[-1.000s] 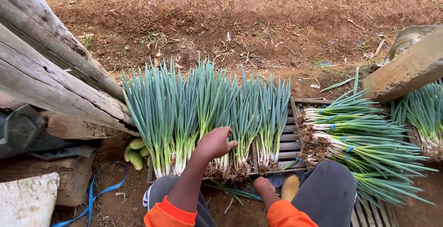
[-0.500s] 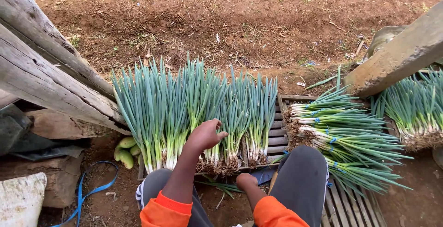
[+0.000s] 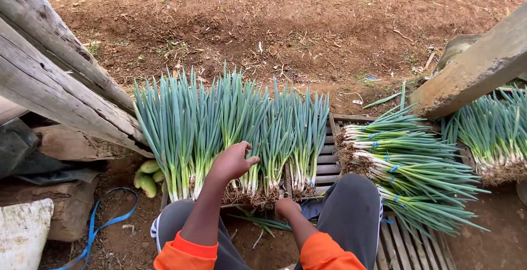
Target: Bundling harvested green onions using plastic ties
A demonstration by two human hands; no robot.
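Head view, looking down past my knees. My left hand [image 3: 233, 162] lies palm down on the row of scallions [image 3: 230, 130], fingers [image 3: 245, 149] curled loosely over the stalks just above the roots; it touches them, but I cannot tell whether it clamps any. My right hand [image 3: 287, 207] is lower, closed into a loose fist beside the root ends, just in front of my right knee; what it holds, if anything, is hidden.

The scallions stand side by side with green tips pointing away from me and white bases and brown roots toward me. They rest on a slatted pallet [image 3: 329, 160], whose bare slats show at the right end of the row. To my right a pile of tied bundles [image 3: 409, 166] lies crosswise, roots toward the row, bound with blue bands, near the row but apart from it. A further heap [image 3: 494, 133] lies beyond a slanting concrete post [image 3: 477, 69].

Left edge: two weathered beams [image 3: 49, 78] slant down close to the row's left end, leaving little room there. Below them lie a few green fruits [image 3: 147, 175], a blue strap [image 3: 104, 223] and a white sack [image 3: 22, 231]. Beyond the leaf tips is bare earth [image 3: 285, 17], open ground.
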